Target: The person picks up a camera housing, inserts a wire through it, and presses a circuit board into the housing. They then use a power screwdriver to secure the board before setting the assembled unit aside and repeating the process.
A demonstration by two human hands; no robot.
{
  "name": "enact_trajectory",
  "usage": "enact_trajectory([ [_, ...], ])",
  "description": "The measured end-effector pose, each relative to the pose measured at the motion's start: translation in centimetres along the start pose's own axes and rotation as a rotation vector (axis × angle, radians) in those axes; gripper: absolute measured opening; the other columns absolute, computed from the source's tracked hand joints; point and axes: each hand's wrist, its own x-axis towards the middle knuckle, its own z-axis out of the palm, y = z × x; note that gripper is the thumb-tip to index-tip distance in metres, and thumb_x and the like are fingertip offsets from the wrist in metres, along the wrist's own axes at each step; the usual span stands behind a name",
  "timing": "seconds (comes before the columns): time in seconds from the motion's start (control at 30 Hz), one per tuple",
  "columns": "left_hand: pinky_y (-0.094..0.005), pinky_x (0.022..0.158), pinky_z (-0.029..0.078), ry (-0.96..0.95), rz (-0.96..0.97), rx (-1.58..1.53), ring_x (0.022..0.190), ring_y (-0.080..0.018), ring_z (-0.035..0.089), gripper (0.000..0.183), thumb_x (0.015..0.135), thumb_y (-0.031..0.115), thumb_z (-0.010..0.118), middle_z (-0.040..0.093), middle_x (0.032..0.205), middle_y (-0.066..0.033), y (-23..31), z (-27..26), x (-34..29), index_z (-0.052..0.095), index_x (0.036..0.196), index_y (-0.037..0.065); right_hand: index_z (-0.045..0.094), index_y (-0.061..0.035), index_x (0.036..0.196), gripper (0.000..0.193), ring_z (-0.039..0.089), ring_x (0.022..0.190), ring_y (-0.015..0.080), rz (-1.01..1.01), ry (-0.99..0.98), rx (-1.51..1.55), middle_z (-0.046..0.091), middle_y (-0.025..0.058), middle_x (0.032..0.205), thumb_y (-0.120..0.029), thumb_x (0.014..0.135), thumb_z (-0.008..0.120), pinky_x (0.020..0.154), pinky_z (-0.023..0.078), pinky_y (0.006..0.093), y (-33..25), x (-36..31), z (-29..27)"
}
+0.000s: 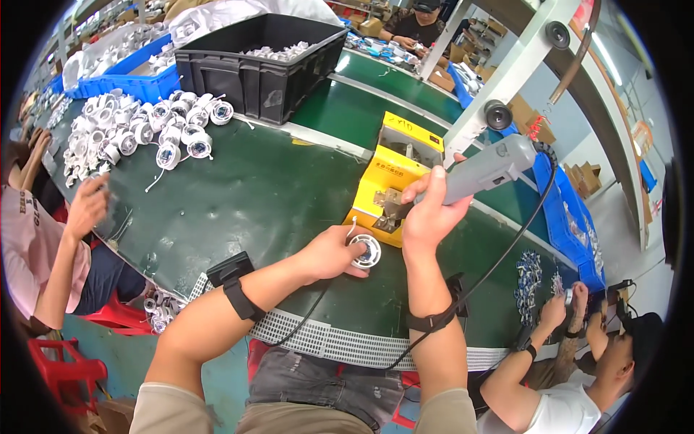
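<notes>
Near the middle of the green work surface, my left hand (pixel 334 253) grips a round white plastic housing (pixel 372 252) with a dark centre, my thumb lying over its inside. My right hand (pixel 434 213) is wrapped round a grey electric screwdriver (pixel 491 170), raised and slanting up to the right. Its tip points toward the front of a yellow screw feeder (pixel 390 177), just beyond both hands. Whether the tip touches the feeder's metal part is hard to tell. A black cable runs from the screwdriver's upper end.
A heap of white housings (pixel 123 130) lies at the far left, beside a black crate (pixel 253 72) and a blue bin (pixel 137 79). More blue bins (pixel 560 210) stand right, near small blue parts (pixel 529 286). A white post (pixel 499 79) rises behind the feeder. Co-workers sit on both sides.
</notes>
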Motion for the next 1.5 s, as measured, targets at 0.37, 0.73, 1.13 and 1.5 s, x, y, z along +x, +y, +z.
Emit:
enact_trajectory([
  [0.37,-0.0301,0.078,0.060,0.050,0.000,0.018,0.090,-0.0218,0.066,0.034,0.098,0.008,0.047,0.060,0.109,-0.0143,-0.3,0.0,0.2,0.046,0.128,-0.008,0.036,0.0005,0.126,0.035,0.047,0.047,0.0133,-0.005,-0.003,-0.010,0.045,0.0041,0.062,-0.009,0.095,0.048,0.045,0.042,0.0278,0.4,-0.1,0.3],
  [0.73,-0.0302,0.078,0.060,0.063,0.015,0.028,0.089,-0.0223,0.066,0.034,0.098,0.007,0.046,0.060,0.111,-0.0150,-0.2,0.4,-0.2,0.047,0.128,-0.008,0.038,-0.0016,0.120,0.029,0.045,0.048,0.0126,0.043,-0.110,0.007,0.045,0.0040,0.061,-0.010,0.095,0.048,0.045,0.042,0.0283,0.1,-0.5,-0.6],
  [1.13,-0.0312,0.079,0.060,0.049,0.025,0.125,0.091,-0.0203,0.064,0.033,0.098,0.007,0.045,0.058,0.110,-0.0144,0.3,0.9,-0.4,0.048,0.127,-0.008,0.037,-0.0036,0.130,0.038,0.045,0.048,0.0136,0.220,-0.084,0.128,0.045,0.0049,0.064,-0.010,0.094,0.047,0.046,0.043,0.0285,-2.0,-4.8,-1.6],
  [1.5,-0.0338,0.078,0.061,-0.002,0.015,-0.016,0.091,-0.0213,0.064,0.029,0.097,0.006,0.045,0.058,0.108,-0.0144,0.1,0.4,-0.2,0.049,0.124,-0.005,0.037,-0.0072,0.129,0.033,0.047,0.049,0.0136,0.275,-0.034,0.189,0.045,0.0050,0.066,-0.017,0.098,0.043,0.046,0.043,0.0288,-2.4,-5.3,-1.2],
])
